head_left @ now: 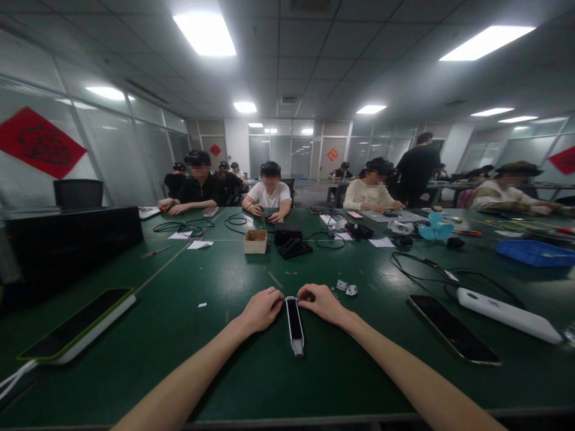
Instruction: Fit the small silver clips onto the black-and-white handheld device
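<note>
Two hands are set at the far end of a slim device (294,326), which lies flat on the green surface (179,335) straight ahead of the person, its length running away from the body. The left hand (260,308) is closed in on that end from one side and the right hand (323,302) from the other. Each grip is narrow, with the fingertips curled against the device's top. Whether the end is firmly pinched or only touched cannot be told.

The device is seen as a white shell with a dark glossy face. It is judged to be light, stiff and made of plastic, smooth enough to slip under dry fingers. The face is likely to be marked if dragged over the surface. A surer hold would be had on the long white side edges near the middle than on the narrow tip.

A few small loose parts (347,288) lie just beyond the right hand. A phone (453,328) and a white power strip (507,314) are well apart to the right, and a green-edged tablet (76,326) lies to the left.
</note>
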Demonstrator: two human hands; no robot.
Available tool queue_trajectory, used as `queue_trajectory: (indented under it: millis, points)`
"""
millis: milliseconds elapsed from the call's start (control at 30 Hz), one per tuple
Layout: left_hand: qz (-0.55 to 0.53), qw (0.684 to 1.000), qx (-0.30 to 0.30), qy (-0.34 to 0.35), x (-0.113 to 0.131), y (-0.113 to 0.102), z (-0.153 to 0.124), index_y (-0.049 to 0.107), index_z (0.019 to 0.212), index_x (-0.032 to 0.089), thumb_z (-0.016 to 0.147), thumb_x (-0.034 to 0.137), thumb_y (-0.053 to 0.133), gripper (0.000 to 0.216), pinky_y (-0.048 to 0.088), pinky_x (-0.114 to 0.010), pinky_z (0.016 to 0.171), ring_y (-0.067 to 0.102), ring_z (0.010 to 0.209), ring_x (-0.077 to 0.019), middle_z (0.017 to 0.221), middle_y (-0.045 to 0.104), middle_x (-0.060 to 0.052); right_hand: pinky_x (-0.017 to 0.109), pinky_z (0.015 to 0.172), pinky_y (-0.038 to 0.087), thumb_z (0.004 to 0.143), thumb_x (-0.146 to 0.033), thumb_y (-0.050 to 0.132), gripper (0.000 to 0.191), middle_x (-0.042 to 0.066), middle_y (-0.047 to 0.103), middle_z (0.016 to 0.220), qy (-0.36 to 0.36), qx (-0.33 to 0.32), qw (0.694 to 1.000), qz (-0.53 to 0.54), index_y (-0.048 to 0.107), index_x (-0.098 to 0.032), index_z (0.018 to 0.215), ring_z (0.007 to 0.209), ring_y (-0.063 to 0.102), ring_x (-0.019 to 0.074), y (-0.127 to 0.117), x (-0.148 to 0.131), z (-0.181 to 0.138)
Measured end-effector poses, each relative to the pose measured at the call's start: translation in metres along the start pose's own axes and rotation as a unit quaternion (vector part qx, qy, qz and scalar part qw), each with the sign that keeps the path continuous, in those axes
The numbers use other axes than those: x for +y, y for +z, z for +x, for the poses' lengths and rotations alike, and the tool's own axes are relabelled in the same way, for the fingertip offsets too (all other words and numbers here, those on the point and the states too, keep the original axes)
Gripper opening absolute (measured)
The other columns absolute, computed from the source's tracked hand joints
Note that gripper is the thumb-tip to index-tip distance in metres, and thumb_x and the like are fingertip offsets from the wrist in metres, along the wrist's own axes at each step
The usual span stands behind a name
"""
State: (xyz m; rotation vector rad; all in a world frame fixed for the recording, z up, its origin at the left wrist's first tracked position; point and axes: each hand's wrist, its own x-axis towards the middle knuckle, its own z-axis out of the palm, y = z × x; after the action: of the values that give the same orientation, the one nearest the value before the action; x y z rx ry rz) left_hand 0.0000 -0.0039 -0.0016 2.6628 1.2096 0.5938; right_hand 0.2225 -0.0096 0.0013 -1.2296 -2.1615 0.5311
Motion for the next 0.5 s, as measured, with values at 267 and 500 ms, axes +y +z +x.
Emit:
queue_trajectory:
  millis: [267, 500]
  points:
    - [0.006, 1.000, -0.002, -0.006, 0.0010, -0.0004, 0.0003, 0.057, 0.095, 0.020, 0.091, 0.023, 0.042, 0.016, 0.044, -0.026, 0.072, 0.057, 0.082, -0.0162, 0.092, 0.058, -0.003, 0.026, 0.068, 0.046, 0.079, -0.029, 0.064, 0.017, 0.001, 0.064, 0.086, -0.016, 0.001, 1.000, -0.019, 0.064, -0.019, 0.092, 0.076, 0.057, 0.0143, 0.0001, -0.0020, -0.0001]
    - [0.009, 1.000, -0.001, 0.000, -0.0007, 0.0016, 0.0004, 0.057, 0.096, 0.020, 0.090, 0.023, 0.042, 0.017, 0.044, -0.025, 0.074, 0.057, 0.084, -0.0162, 0.094, 0.058, -0.003, 0.031, 0.075, 0.046, 0.080, -0.032, 0.061, 0.017, 0.003, 0.064, 0.090, -0.047, 0.002, 0.996, -0.079, 0.064, -0.020, 0.092, 0.083, 0.056, 0.0173, -0.0048, 0.0021, -0.0008]
